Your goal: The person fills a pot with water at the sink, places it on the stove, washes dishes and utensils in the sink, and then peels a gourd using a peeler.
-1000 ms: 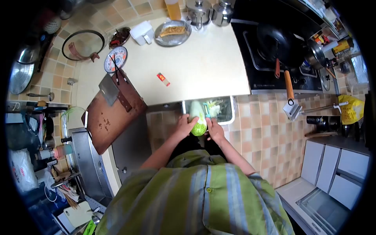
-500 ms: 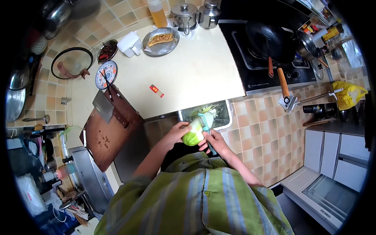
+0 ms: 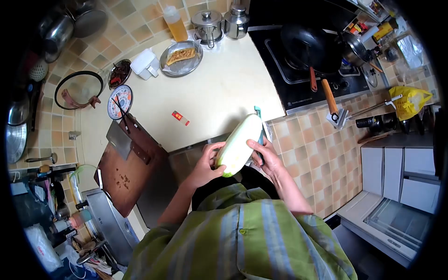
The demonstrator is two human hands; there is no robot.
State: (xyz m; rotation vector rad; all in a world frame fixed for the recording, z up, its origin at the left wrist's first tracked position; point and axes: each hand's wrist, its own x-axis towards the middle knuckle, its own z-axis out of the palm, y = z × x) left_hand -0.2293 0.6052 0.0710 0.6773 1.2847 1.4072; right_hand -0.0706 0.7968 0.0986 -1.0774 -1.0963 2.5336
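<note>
A mostly peeled, pale green-white gourd [image 3: 241, 145] is tilted in front of my body, with some brighter green skin at its lower end. My left hand [image 3: 207, 163] is wrapped round that lower end. My right hand [image 3: 268, 156] is closed on a teal peeler [image 3: 257, 111], its thumb pressed against the gourd's right side. The peeler's head sticks up past the gourd's top end, and the gourd and fingers hide part of its handle. Behind them, the bin seen earlier is almost wholly covered.
A wooden cutting board [image 3: 119, 179] with a cleaver [image 3: 120, 140] on it lies to the left. On the counter [image 3: 224, 88] are a red packet [image 3: 180, 118] and a metal plate [image 3: 186, 70] holding food. A wok [image 3: 303, 44] stands on the stove [image 3: 303, 93] at right.
The gourd has come up closer to me, away from the bin, and shows its long side. The peeler has shifted from across the gourd to its right side. The view has moved slightly.
</note>
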